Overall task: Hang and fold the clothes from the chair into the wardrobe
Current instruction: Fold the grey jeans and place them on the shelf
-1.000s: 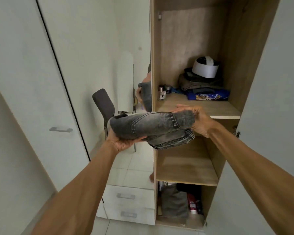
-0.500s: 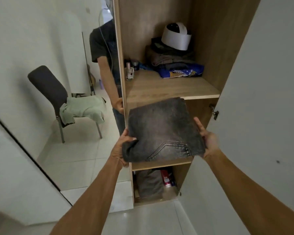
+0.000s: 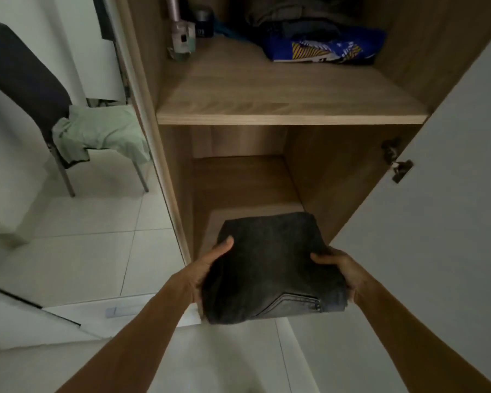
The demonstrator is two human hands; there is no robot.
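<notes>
Both hands, left hand (image 3: 207, 272) and right hand (image 3: 342, 272), grip folded grey jeans (image 3: 270, 268) at lower centre, which should slide level onto the lower wardrobe shelf (image 3: 255, 211).

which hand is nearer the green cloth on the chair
Left. The left hand grips the folded jeans on the side toward the green cloth; the right hand grips the opposite edge, farther off.

Jeans (image 3: 270, 268) underside out of sight; clothes pile (image 3: 301, 26) top beyond frame.
</notes>
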